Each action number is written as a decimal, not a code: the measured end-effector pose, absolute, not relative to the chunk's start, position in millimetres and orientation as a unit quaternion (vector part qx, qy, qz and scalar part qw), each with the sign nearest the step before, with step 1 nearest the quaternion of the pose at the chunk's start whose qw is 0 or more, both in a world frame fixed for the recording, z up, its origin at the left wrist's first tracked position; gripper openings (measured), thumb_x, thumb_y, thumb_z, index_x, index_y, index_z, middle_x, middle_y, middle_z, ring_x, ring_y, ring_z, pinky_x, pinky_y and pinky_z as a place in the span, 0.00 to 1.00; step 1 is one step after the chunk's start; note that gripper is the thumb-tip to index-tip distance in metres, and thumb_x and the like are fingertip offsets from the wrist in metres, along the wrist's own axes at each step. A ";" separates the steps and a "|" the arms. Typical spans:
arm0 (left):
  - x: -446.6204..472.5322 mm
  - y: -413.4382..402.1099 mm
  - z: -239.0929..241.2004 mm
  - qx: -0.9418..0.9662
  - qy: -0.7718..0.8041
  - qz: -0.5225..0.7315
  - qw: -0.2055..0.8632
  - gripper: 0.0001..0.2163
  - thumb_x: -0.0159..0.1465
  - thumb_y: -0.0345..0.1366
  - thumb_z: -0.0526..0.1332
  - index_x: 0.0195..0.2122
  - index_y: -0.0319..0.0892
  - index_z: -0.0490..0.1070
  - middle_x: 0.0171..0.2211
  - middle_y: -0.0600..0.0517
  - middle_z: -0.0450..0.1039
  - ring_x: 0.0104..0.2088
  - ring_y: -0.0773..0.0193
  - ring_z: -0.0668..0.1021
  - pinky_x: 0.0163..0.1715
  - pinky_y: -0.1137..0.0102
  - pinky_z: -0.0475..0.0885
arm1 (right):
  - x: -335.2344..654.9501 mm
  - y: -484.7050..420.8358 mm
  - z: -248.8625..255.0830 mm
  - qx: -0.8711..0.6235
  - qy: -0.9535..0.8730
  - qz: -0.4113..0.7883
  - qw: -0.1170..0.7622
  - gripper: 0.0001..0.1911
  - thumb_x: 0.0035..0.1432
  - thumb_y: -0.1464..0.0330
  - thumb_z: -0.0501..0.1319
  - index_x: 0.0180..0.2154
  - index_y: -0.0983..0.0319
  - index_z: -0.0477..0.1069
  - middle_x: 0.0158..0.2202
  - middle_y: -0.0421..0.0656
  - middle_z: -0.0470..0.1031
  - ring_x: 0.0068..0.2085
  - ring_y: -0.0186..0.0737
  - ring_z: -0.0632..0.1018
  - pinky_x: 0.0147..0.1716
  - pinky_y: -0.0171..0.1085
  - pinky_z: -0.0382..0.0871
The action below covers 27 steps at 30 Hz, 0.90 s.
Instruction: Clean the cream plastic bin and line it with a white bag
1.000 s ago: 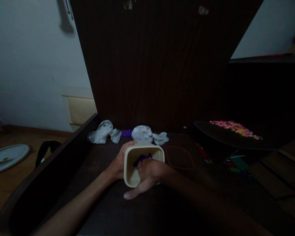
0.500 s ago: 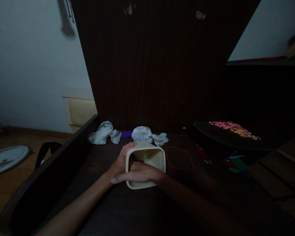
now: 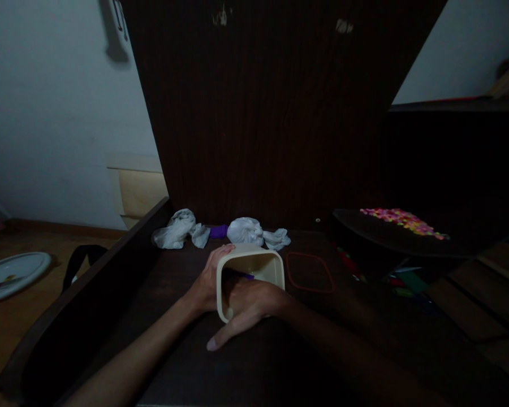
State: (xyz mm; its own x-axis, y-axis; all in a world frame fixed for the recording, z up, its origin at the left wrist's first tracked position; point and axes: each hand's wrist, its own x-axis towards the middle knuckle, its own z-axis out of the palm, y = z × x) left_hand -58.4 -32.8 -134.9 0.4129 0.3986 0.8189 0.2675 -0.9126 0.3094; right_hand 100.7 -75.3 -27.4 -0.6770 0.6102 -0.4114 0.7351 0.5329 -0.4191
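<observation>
Dark tabletop [image 3: 186,350] | plastic bags [image 3: 245,232] behind tub [image 3: 268,268] | right hand [image 3: 251,302] partly blocks opening

Cream container [image 3: 269,268]; dk brn tabletop [image 3: 212,370]; 2 wht bags [image 3: 245,232].

Right hand [image 3: 255,301] thumb-out, fingers [image 3: 236,286] unclear

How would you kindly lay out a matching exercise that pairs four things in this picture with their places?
Things:
1. left hand
2. right hand
3. reddish frame
4. pink-and-yellow pile

Places:
A. on the dark curved ledge at the right
B. partly inside the cream container
C. against the container's outer left side
D. on the dark surface, just right of the container

Pairs: 1-C; 2-B; 3-D; 4-A
</observation>
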 end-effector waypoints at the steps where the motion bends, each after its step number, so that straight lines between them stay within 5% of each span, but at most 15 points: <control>1: -58.4 -32.8 -135.0 0.839 0.198 0.503 0.059 0.47 0.55 0.45 0.73 0.70 0.45 0.48 0.62 0.34 0.63 0.63 0.38 0.70 0.60 0.42 0.67 | 102.0 -74.0 -26.9 0.384 0.868 -0.286 0.133 0.60 0.44 0.42 0.69 0.68 0.72 0.58 0.70 0.62 0.57 0.69 0.64 0.61 0.66 0.49 0.57; 7: -58.3 -32.3 -133.8 0.849 0.194 0.489 0.041 0.49 0.55 0.47 0.72 0.71 0.45 0.44 0.62 0.34 0.62 0.62 0.36 0.70 0.60 0.40 0.67 | 110.7 -65.7 -34.5 0.473 0.822 -0.234 0.215 0.74 0.26 0.35 0.70 0.67 0.72 0.59 0.68 0.65 0.60 0.68 0.69 0.62 0.67 0.56 0.55; 11: -58.7 -32.3 -133.2 0.850 0.188 0.489 0.052 0.49 0.54 0.44 0.73 0.70 0.46 0.46 0.62 0.34 0.63 0.63 0.36 0.70 0.60 0.41 0.68 | 111.2 -66.3 -35.3 0.470 0.829 -0.194 0.234 0.72 0.28 0.37 0.71 0.66 0.75 0.59 0.67 0.67 0.61 0.67 0.69 0.64 0.66 0.55 0.56; 21: -60.8 -32.9 -131.3 0.860 0.197 0.466 0.058 0.48 0.53 0.43 0.74 0.70 0.45 0.47 0.63 0.33 0.62 0.64 0.35 0.68 0.59 0.41 0.70 | 135.5 -104.1 -22.4 0.430 0.882 -0.142 0.130 0.56 0.40 0.47 0.74 0.61 0.78 0.67 0.61 0.69 0.68 0.61 0.69 0.71 0.62 0.54 0.64; 24: -59.5 -33.1 -129.4 0.854 0.199 0.476 0.061 0.48 0.52 0.44 0.74 0.70 0.44 0.48 0.62 0.33 0.63 0.63 0.35 0.69 0.58 0.41 0.70 | 147.0 -123.2 -43.6 0.447 0.884 -0.116 0.070 0.40 0.57 0.58 0.67 0.64 0.75 0.64 0.65 0.68 0.63 0.65 0.67 0.67 0.64 0.57 0.62; 27: -58.1 -34.0 -127.5 0.856 0.208 0.468 0.065 0.49 0.51 0.44 0.75 0.70 0.44 0.49 0.62 0.34 0.63 0.62 0.35 0.70 0.57 0.42 0.72 | 152.5 -139.6 -75.2 0.505 0.862 -0.043 0.002 0.22 0.63 0.73 0.57 0.58 0.74 0.72 0.60 0.67 0.70 0.62 0.67 0.71 0.61 0.62 0.64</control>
